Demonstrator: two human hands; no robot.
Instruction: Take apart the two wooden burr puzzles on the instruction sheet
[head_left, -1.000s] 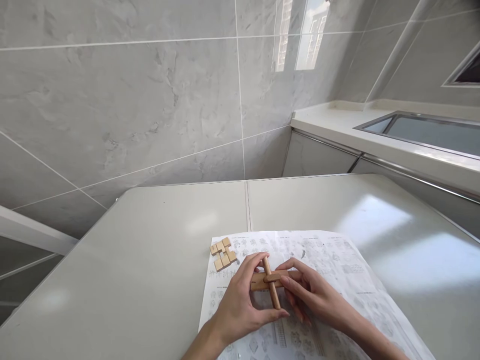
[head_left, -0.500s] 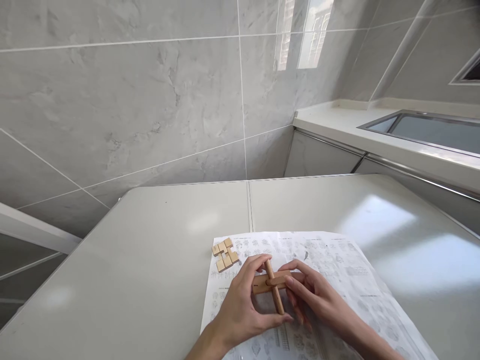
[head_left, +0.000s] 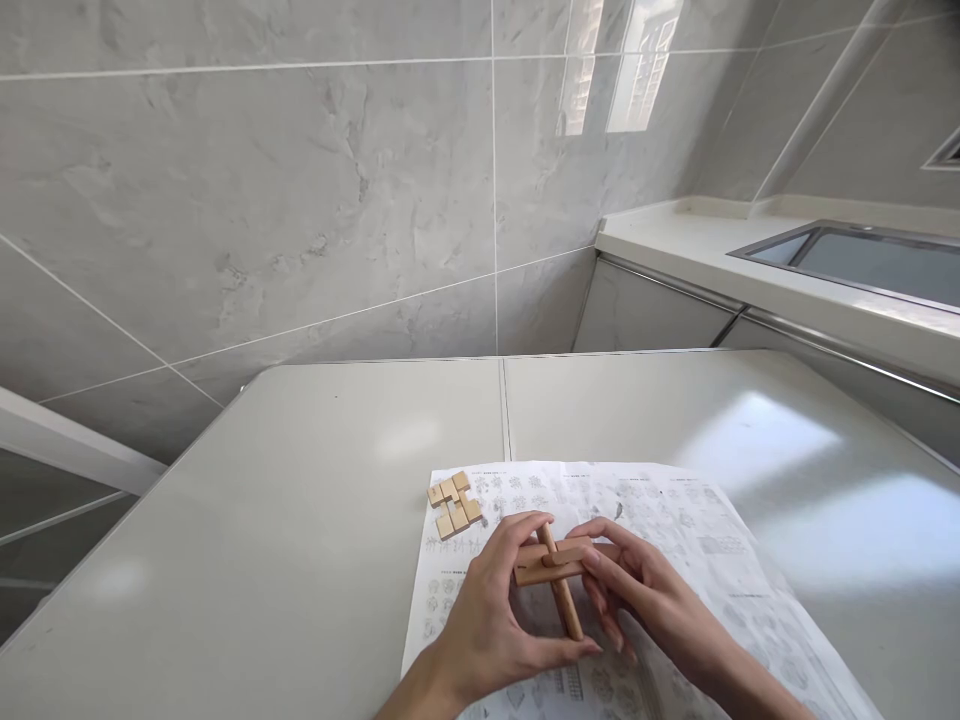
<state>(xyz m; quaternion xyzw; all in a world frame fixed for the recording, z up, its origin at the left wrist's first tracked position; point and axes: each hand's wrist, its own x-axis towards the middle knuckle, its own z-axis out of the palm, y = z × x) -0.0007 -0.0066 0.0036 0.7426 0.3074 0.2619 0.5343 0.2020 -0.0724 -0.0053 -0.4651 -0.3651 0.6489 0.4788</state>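
Note:
My left hand (head_left: 499, 610) spans a round wooden rod (head_left: 568, 608), thumb at its lower end and index finger at its upper end. The rod passes across a flat wooden bar (head_left: 531, 566) with a slimmer wooden strip (head_left: 564, 556) lying over it, like parts of an interlocking wooden puzzle. My right hand (head_left: 637, 585) grips the right end of these pieces between thumb and fingers. How they join is partly hidden by the fingers. Beyond my left hand, a group of small pale wooden blocks (head_left: 454, 508) lies on the printed sheet (head_left: 675, 510), clear of both hands.
The sheet, covered in small diagrams, lies beneath my hands on a glossy pale table (head_left: 300, 520) with a seam across it. Behind stands a grey tiled wall (head_left: 300, 200). At the right is a white counter (head_left: 675, 238) with a sink (head_left: 870, 262).
The view has shifted slightly. Between my hands the wooden bar and strip have tilted a little relative to the rod, showing more of the bar's front side. Both hands keep their hold.

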